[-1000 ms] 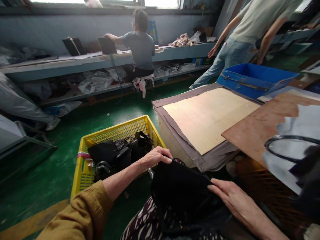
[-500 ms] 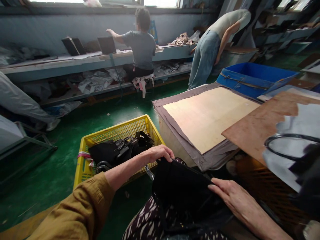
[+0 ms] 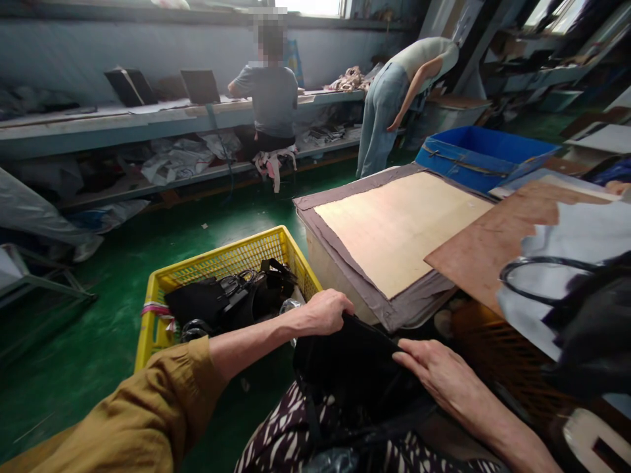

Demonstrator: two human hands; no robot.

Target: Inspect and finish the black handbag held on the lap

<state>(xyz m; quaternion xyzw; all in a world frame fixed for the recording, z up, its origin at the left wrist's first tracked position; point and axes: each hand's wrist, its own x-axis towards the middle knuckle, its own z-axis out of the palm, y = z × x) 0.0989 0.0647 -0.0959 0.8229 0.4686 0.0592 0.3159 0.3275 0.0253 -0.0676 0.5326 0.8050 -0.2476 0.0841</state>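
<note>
Black piece [image 3: 340, 364], looks like fabric, maybe a bag body, is up in both hands above the patterned cloth [image 3: 273, 427] over the lap. It sits below the near corner of the grey-covered box [image 3: 340, 266] and right of the near end of the yellow crate's [image 3: 221, 253] right rim.

Left hand [image 3: 325, 313]: fingers curled over the left end of the piece's upper edge, gripping it. Right hand [image 3: 436, 369]: thumb and fingers pinching the same edge at its right end. Edge runs fairly straight between the two; below it the material drops and folds toward the lap.

Handling, judged by look: light, soft, floppy body, upper edge probably firmer. Not likely fragile, may crease. Matt-looking surface, so probably not slippery; clear plastic [image 3: 331, 461] on the lap likely is, can't tell if attached. Best hold: both ends of the upper edge, as here, lightly stretched; a single-point hold would probably let it sag. Lower part too dark to read, so seams and openings there can't be told.

Other black goods [image 3: 194, 302] lie inside the crate, heaped between its left and right rims, well short of the far right corner.
</note>
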